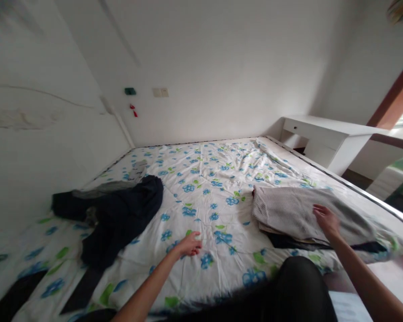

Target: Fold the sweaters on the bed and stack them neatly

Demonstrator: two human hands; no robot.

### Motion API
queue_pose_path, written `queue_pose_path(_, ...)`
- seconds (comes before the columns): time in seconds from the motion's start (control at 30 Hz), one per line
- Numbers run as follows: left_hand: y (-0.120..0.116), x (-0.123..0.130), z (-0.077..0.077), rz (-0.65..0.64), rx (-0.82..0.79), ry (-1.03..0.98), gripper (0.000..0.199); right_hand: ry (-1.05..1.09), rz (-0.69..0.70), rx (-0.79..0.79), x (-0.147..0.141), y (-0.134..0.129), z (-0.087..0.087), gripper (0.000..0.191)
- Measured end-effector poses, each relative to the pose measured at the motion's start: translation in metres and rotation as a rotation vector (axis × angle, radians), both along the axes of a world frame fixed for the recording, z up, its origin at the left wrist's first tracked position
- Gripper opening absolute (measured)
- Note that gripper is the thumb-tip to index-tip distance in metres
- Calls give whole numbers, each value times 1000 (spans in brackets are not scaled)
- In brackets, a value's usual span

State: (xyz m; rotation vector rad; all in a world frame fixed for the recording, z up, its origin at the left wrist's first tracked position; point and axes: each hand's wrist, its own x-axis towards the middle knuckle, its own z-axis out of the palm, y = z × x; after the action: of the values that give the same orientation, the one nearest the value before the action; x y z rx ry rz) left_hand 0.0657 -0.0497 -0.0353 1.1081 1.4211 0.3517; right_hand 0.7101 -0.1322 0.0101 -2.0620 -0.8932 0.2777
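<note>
Pressing my right hand (pixel 326 220) flat, fingers spread, on the folded ribbed grey garment (pixel 290 212) at the bed's right side, I rest my open left hand (pixel 189 245) on the rumpled blue-flowered sheet (pixel 215 188). A crumpled navy garment (pixel 121 214) lies left. No writing legible.

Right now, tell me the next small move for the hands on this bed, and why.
Probably reach the left hand toward the crumpled dark navy garment. That hand rests empty on the blue-flowered white bedsheet, while the right hand lies flat on the folded grey striped cloth.
</note>
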Motion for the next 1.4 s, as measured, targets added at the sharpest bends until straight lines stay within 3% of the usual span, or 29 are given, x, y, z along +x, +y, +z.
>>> queue_pose_path(0.1, -3, -78, 41, 20, 28, 86, 79, 272, 416, -56, -98, 48, -6, 36)
queue_pose_path(0.2, -11, -140, 66, 142, 138, 121, 67, 319, 853, -198, -208, 58, -30, 34)
queue_pose_path(0.3, -16, -184, 71, 355, 287, 297, 57, 180, 1183, -490, -299, 36, -65, 46)
queue_pose_path(0.33, -15, -195, 71, 399, 333, 383, 56, 104, 1230, -545, -321, 27, -76, 54)
queue_pose_path(0.4, -9, -213, 69, 436, 445, 589, 56, -34, 1197, -509, -351, 12, -94, 55)
queue_pose_path(0.53, 10, -235, 68, 405, 601, 971, 69, -55, 1160, -439, -360, 9, -105, 41)
queue_pose_path(0.73, 22, -244, 62, 370, 347, 1135, 91, 154, 1147, -470, -344, 23, -98, 32)
queue_pose_path(0.87, 18, -256, 56, 351, 243, 1139, 68, 77, 1141, -432, -347, 21, -99, 32)
queue_pose_path(0.93, 19, -261, 56, 373, 276, 1127, 53, 70, 1155, -435, -348, 21, -99, 34)
queue_pose_path(1.0, 25, -259, 63, 451, 434, 1095, 47, 76, 1168, -445, -348, 22, -99, 36)
queue_pose_path(1.07, 36, -245, 73, 530, 699, 968, 44, 80, 1170, -455, -349, 24, -99, 35)
queue_pose_path(1.17, 44, -198, 88, 469, 973, 553, 42, 138, 1161, -476, -351, 27, -99, 28)
queue_pose_path(1.27, 22, -124, 88, 186, 851, 197, 47, 346, 1126, -507, -355, 29, -100, 24)
queue_pose_path(1.4, -41, -26, 60, -419, 676, -45, 29, 797, 1058, -471, -360, 23, -93, 75)
